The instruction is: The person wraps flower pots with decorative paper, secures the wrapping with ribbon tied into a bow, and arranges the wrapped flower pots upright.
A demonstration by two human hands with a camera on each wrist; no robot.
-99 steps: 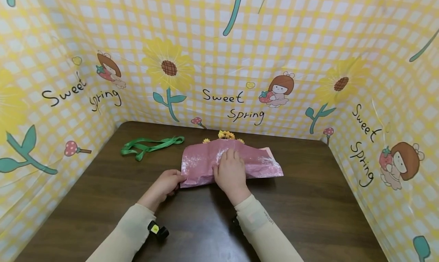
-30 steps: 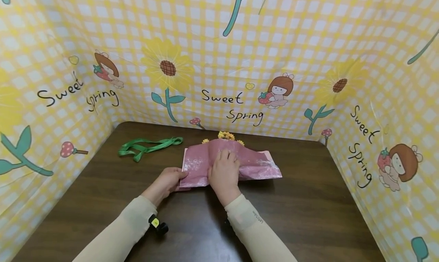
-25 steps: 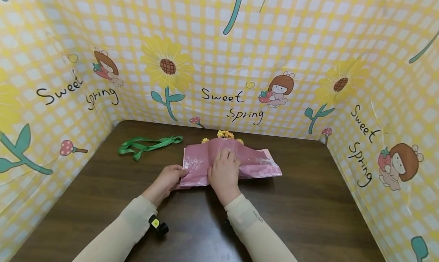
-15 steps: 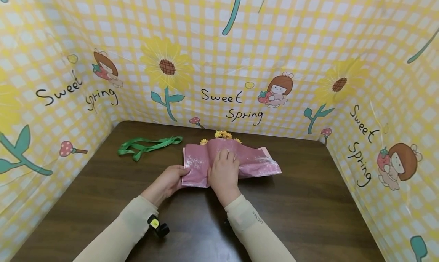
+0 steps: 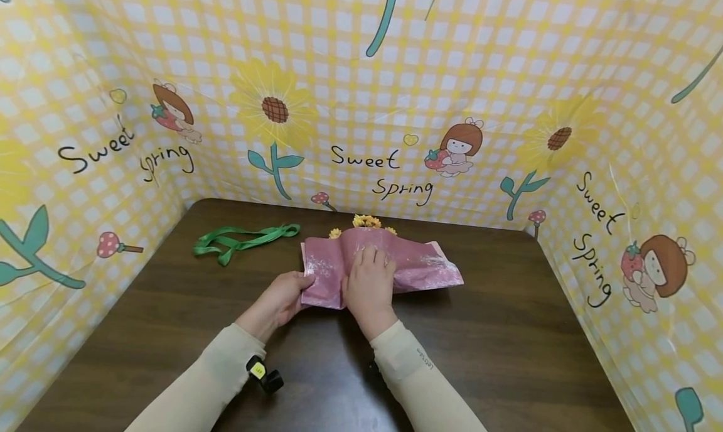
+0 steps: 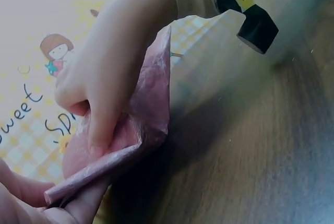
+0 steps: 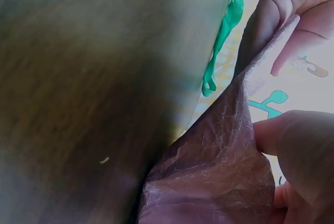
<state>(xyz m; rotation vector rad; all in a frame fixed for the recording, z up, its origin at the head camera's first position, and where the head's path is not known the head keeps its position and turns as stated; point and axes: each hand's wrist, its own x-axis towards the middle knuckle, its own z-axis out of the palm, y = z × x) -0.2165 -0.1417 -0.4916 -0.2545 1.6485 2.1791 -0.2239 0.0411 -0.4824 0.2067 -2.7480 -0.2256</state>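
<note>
Freshly creased these past seconds, pink paper (image 5: 324, 265) on the dark table (image 5: 508, 331) now bends at its left side. Left of the paper lies a green ribbon (image 5: 243, 238), likely parked clear of the work. The left hand (image 5: 279, 300) pinches the paper's left edge, apparently guiding the fold. Yellow flowers (image 5: 367, 221) peek (only the heads, from where I stand) past the paper's far edge; the right hand (image 5: 369, 287) grips its middle, fingers curled, presumably keeping everything steady.

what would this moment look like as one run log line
left hand: pinches pink wrapper edge | right hand: holds wrapper middle | yellow flowers: showing past far edge | green ribbon: on table, left of wrapper
</note>
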